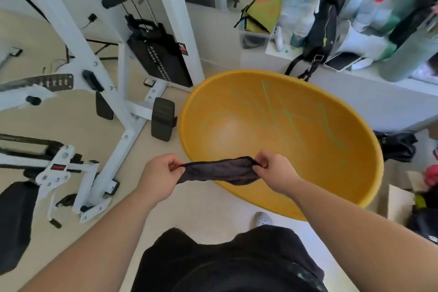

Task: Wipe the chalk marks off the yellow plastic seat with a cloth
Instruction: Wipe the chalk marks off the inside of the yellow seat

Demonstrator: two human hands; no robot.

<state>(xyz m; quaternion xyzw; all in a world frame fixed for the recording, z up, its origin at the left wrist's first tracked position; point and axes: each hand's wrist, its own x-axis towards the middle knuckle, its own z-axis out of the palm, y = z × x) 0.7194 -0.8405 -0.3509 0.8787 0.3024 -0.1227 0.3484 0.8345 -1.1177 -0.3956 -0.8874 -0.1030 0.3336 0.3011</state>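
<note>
The dark cloth hangs stretched between both hands just above the near rim of the yellow plastic seat, its long axis running left to right across the person's front. The left hand pinches one end between thumb and curled fingers, out over the floor beside the seat; the right hand pinches the other end and already sits over the bowl. The green chalk marks lie ahead and to the right of the cloth, deep in the hollow and up the far wall, so the right hand is the nearer one and likely the one to carry the wipe forward. Nothing stands between cloth and marks. A white gym machine crowds the left side, and a cluttered white ledge with a black bag borders the far rim.
</note>
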